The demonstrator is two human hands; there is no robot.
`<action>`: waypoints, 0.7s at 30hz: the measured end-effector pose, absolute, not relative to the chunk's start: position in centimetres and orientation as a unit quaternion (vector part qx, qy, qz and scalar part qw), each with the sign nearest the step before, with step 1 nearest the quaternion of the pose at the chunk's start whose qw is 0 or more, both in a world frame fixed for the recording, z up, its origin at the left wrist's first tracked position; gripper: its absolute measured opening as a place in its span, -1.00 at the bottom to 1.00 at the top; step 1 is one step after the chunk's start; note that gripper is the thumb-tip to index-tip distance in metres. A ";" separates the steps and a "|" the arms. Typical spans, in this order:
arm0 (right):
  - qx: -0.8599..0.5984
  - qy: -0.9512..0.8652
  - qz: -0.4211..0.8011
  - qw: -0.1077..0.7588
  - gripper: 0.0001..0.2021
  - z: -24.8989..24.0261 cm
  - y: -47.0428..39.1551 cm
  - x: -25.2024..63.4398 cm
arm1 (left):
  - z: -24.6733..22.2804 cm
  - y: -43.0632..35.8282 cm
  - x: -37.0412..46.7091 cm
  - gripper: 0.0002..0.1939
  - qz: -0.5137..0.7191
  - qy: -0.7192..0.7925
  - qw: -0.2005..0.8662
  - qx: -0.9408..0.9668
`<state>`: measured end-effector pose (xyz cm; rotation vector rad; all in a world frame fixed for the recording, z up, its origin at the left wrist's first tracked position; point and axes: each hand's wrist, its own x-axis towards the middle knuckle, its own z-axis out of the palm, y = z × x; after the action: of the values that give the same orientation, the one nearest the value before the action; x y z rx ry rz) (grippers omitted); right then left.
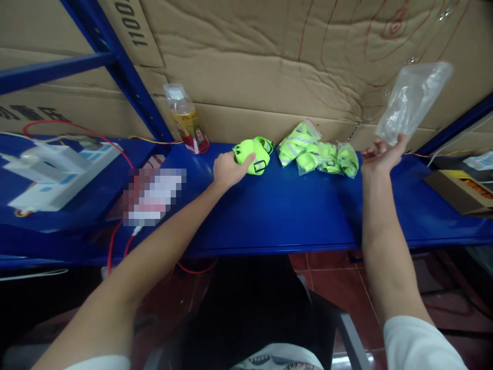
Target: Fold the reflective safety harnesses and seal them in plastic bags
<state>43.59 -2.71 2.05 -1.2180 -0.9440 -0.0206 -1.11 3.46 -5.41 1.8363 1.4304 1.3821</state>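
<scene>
My left hand (231, 168) is wrapped round a folded neon-yellow strap bundle (252, 154) with a black buckle, at the middle of the blue table (285, 216). Raised at the right, my right hand (385, 154) pinches the lower end of a clear plastic bag (414, 100) between thumb and fingers. The bag stands up from the hand and looks flat. Between the two hands, several neon-yellow bundles in clear bags (300, 144) lie in a row along the back of the table.
A bottle with a yellow and red label (190, 126) stands behind my left hand. White power strips (57, 174), red cables and a blurred-out item (154, 198) lie at the left. An open cardboard box (462, 190) sits at the far right. Cardboard (250, 61) lines the back.
</scene>
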 end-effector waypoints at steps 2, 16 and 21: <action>-0.571 -0.400 0.073 0.714 -0.38 1.6 -2.8 41.4 | -5.3 3.2 -1.2 -0.44 0.503 0.538 0.140 0.662; -0.565 -0.681 -0.131 0.446 -0.63 -0.5 -2.5 30.5 | -4.9 0.6 0.8 -0.58 0.366 0.342 0.084 0.862; -0.489 -0.745 -0.109 0.440 -0.64 0.5 -5.9 26.7 | -3.6 -0.4 0.5 -0.66 0.428 0.322 0.084 0.841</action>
<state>26.69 -5.93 0.48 -1.2149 -1.8505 -0.2712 0.52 -0.42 -3.58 2.5076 0.9595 1.2760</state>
